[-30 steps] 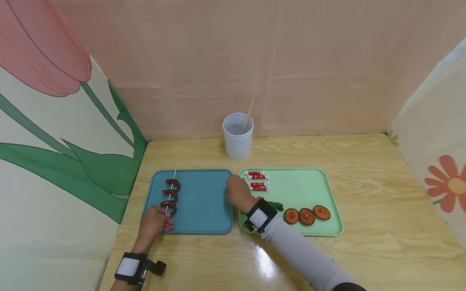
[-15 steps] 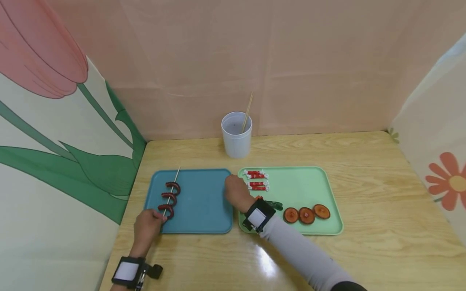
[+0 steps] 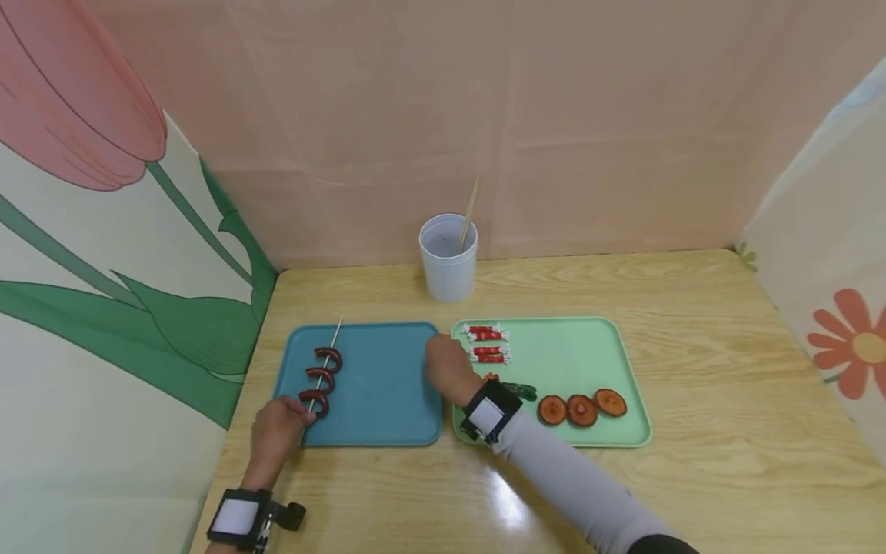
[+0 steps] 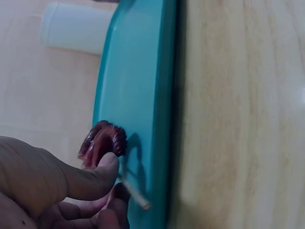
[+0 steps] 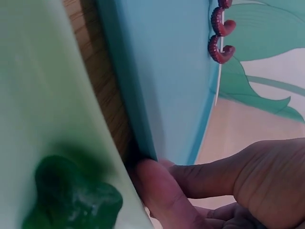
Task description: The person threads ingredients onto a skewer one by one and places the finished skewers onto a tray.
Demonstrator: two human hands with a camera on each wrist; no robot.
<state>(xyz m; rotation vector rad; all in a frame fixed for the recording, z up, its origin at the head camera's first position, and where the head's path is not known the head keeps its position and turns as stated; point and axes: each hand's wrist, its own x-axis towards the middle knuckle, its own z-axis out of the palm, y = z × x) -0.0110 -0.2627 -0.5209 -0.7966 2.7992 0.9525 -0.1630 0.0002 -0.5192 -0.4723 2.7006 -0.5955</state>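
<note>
My left hand (image 3: 277,431) pinches the near end of a wooden skewer (image 3: 337,331) between thumb and fingers. Threaded on that skewer are three curled dark red octopus tentacles (image 3: 321,377), lying over the left part of a blue tray (image 3: 384,385). Close up in the left wrist view, the skewer's blunt end (image 4: 137,194) sticks out past the fingers, below a tentacle (image 4: 106,138). At the blue tray's right edge is my right hand (image 3: 451,369); in the right wrist view its thumb and index finger grip the tray's rim (image 5: 136,114).
A light green tray (image 3: 554,346) on the right bears red-and-white wrapped pieces (image 3: 488,332), a dark green piece (image 3: 521,392) and three round brown slices (image 3: 581,411). My right forearm crosses its corner. A white cup (image 3: 448,273) with thin sticks (image 3: 469,211) stands behind the trays.
The left hand has shifted slightly left, and the skewer's near end has swung left with it, tilting the skewer more. My right hand has stayed at the tray edge.
</note>
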